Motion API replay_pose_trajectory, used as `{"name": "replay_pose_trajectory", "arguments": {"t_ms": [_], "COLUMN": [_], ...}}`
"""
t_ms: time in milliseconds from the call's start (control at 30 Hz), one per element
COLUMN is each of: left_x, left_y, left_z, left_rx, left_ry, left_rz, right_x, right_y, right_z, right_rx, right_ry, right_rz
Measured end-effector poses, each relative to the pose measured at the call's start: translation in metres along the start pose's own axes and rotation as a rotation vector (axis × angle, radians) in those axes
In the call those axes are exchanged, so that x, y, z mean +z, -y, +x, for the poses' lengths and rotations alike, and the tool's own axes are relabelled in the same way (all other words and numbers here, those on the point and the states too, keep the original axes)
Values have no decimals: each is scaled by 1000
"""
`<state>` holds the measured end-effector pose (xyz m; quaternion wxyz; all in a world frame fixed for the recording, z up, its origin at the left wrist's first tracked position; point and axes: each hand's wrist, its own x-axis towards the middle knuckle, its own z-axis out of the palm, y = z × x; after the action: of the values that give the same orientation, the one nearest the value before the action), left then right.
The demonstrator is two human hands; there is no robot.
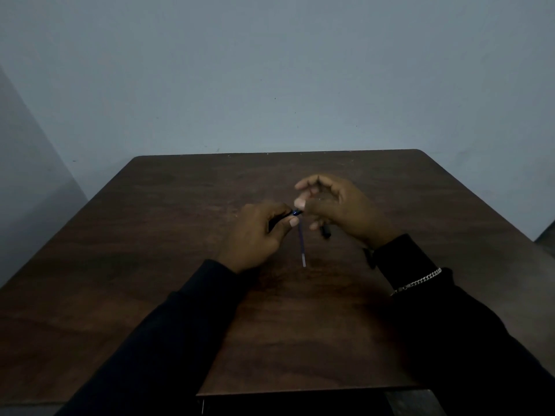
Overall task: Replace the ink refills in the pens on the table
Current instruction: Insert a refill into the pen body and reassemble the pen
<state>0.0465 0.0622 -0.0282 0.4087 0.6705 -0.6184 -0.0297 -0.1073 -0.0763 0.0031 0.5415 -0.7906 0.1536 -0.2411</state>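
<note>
My left hand [258, 232] grips a dark pen barrel [282, 218], and its blue end [296, 212] sticks out toward my right hand. My right hand [339, 208] hovers just right of that end with curled fingers, its thumb close above the blue end. A short black pen piece [326, 232] pokes out from under its lower fingers, which seem to hold it. A thin purple ink refill [301, 244] with a pale tip runs from below the barrel's end toward me. Whether it lies on the table or hangs from the barrel is unclear.
The dark brown wooden table [150, 265] fills the lower view, its far edge against a grey-blue wall [270, 85]. Both of my forearms in black sleeves reach in from the near edge. A silver chain [417, 283] sits on my right sleeve.
</note>
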Motion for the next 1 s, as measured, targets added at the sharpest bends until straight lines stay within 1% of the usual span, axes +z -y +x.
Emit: {"name": "replay_pose_trajectory", "arguments": {"t_ms": [67,167,300,467,533,600,700,933,1000], "left_x": [0,0,0,-1,-1,-1,-1,-2,-2], "left_y": [0,-1,0,-1,-2,-3,-4,-3,-2], "left_z": [0,-1,0,0,-1,-1,-2,-1,0], "left_rx": [14,26,22,24,20,19,12,15,17], "left_ry": [-5,1,-9,-1,-3,-8,3,17,16], "left_rz": [11,21,9,13,7,16,30,21,26], "right_x": [2,2,-1,-6,-5,-2,-2,-8,-9], "right_y": [1,0,0,0,2,3,-1,-3,-2], "right_z": [-1,-2,-1,0,-1,-1,0,1,2], "right_rx": [2,-30,-22,-44,-21,17,12,-23,-35], "right_ry": [-55,-48,-12,82,64,11,-35,20,48], "right_rz": [-120,-213,-146,-53,-6,-21,-109,-33,-51]}}
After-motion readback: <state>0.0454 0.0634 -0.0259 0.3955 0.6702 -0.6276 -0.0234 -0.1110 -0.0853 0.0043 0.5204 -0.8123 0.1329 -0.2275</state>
